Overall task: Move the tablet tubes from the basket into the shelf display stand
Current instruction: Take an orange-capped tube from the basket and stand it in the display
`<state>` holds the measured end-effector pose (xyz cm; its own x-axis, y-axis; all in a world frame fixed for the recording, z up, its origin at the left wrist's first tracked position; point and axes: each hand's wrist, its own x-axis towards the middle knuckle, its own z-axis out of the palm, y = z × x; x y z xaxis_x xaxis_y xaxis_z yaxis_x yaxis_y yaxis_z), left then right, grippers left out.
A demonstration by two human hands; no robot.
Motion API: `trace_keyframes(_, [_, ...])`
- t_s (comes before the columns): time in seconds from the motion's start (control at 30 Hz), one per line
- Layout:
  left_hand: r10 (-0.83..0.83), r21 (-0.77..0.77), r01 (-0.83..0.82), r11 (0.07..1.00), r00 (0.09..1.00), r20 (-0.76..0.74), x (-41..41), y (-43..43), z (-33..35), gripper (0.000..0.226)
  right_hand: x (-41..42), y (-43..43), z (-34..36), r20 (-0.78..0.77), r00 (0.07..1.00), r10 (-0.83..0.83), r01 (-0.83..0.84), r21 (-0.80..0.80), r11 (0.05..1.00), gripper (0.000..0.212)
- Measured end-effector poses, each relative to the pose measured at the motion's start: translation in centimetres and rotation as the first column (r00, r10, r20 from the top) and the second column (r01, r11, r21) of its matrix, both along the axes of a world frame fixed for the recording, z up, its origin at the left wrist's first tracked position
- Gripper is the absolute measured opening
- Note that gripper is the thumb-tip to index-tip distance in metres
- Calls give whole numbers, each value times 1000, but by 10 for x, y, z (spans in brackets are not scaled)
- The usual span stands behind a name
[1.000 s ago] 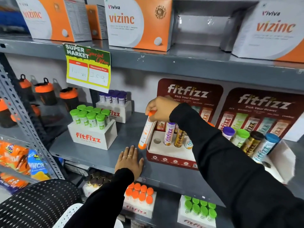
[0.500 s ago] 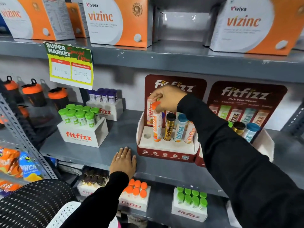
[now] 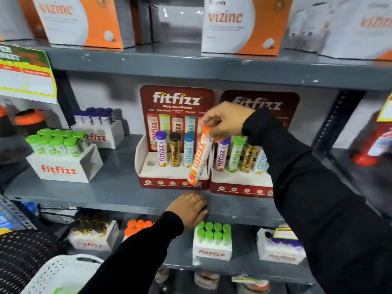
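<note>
Gripped orange tube (image 3: 199,159) at cap by right hand (image 3: 226,120), long axis tilted, base low-left before display stand (image 3: 172,179). Left hand (image 3: 188,210) flat, open, empty on shelf edge (image 3: 106,200).

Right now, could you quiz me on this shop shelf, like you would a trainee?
1. True or false: the orange tube already stands upright in the left display stand.
2. Which hand grips it? A) right hand B) left hand
3. What colour is the cap of the leftmost tube standing in that stand?

Key: 1 false, it is tilted and held; 2 A; 3 purple.
</note>
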<state>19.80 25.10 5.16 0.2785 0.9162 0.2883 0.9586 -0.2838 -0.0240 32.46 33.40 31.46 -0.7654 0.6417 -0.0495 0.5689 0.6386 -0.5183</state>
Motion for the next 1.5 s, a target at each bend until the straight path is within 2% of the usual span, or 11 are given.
trace_keyframes(0.13, [-147, -85, 141, 986, 988, -58, 31, 20, -3, 48, 42, 5, 0, 46, 998, -45, 34, 215, 976, 32])
trace_keyframes(0.27, [-218, -188, 214, 959, 976, -3, 52, 34, -3, 58, 74, 11, -4, -48, 991, -124, 133, 287, 949, 19])
trace_keyframes(0.4, [-233, -198, 238, 951, 971, 49, 67, 44, -10, 47, 100, 24, -8, -64, 971, -232, 240, 329, 913, 18])
trace_keyframes(0.5, [-290, -156, 286, 946, 957, -7, 67, 50, -20, 44, 114, 39, -16, -38, 942, -333, 326, 336, 884, 27])
trace_keyframes(0.63, [-322, -58, 318, 946, 945, -62, 61, 57, -28, 72, 124, 53, -28, -62, 881, -468, 463, 307, 831, 24])
trace_keyframes(0.73, [-313, -86, 307, 948, 947, -67, 59, 60, -34, 68, 126, 63, -38, -92, 818, -568, 569, 269, 777, 21])
trace_keyframes(0.83, [-326, -85, 319, 944, 942, -77, 58, 61, -33, 68, 127, 70, -45, -86, 773, -629, 625, 276, 730, 29])
trace_keyframes(1.13, [-333, -119, 326, 938, 942, -35, 58, 60, -27, 69, 128, 81, -64, -81, 751, -655, 638, 345, 689, 25])
trace_keyframes(1.2, [-317, -132, 306, 943, 946, -71, 59, 59, -24, 71, 129, 86, -64, -81, 744, -663, 643, 353, 679, 23])
trace_keyframes(1.27, [-298, -189, 277, 942, 950, -95, 60, 58, -23, 74, 130, 89, -64, -78, 735, -673, 653, 347, 673, 25])
trace_keyframes(1.5, [-279, -225, 249, 942, 954, -111, 60, 54, -19, 71, 126, 92, -90, -52, 729, -683, 666, 282, 690, 27])
